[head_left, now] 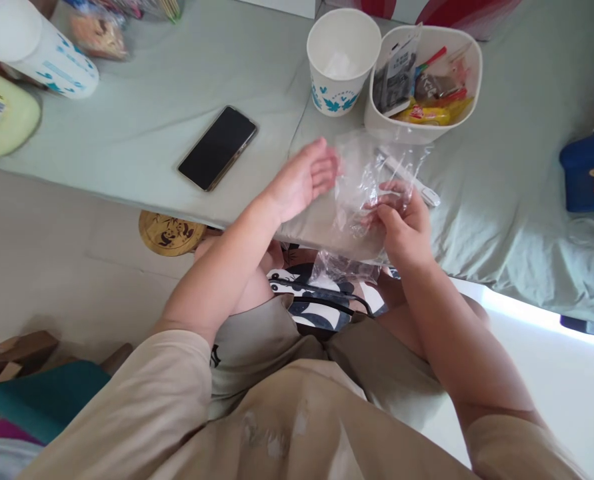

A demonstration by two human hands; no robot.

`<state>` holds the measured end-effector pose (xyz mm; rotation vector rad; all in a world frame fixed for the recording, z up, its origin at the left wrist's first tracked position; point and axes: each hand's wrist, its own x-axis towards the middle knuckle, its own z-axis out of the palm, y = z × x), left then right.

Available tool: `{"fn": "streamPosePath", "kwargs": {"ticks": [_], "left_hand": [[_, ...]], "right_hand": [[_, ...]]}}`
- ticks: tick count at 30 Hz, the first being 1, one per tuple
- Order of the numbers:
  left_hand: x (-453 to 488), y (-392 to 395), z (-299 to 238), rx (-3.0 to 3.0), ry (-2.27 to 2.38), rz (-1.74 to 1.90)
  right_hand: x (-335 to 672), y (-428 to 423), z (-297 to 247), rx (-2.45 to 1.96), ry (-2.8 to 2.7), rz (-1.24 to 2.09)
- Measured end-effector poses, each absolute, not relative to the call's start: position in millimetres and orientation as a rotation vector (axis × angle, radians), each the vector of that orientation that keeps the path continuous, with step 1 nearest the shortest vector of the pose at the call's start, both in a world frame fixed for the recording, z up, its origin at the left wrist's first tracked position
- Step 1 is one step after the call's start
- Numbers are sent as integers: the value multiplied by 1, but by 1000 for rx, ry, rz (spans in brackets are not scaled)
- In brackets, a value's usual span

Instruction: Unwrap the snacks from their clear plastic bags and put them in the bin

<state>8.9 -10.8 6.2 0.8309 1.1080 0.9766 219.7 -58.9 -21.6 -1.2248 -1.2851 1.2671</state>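
My right hand is closed on a clear plastic bag, pinching its right side just above the bed's edge. My left hand is open, fingers stretched toward the bag's left side, touching or nearly touching it. A white pen-like stick lies on the sheet behind the bag, partly seen through the plastic. The bag's lower part hangs down over my lap.
On the pale green sheet lie a black phone, a white paper cup, a white tub of snack packets, a tipped white canister and a blue box. A round panda coaster sits on the floor.
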Motion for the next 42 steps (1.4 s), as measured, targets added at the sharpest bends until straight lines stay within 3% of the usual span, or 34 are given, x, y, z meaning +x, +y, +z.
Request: {"fn": "streamPosePath", "kwargs": {"ticks": [5, 11, 25, 33, 42], "left_hand": [[33, -28, 5, 753, 983, 800], [30, -15, -2, 920, 1219, 1003], [19, -17, -5, 1157, 1203, 1268], [16, -13, -3, 1106, 961, 756], [16, -17, -6, 1265, 1199, 855]], "right_hand": [[222, -54, -25, -1192, -1306, 1257], [221, -56, -16, -1280, -1362, 1357], [221, -55, -5, -1228, -1406, 1417], [221, -55, -15, -1161, -1178, 1493], [224, -54, -17, -1260, -1321, 1336]]}}
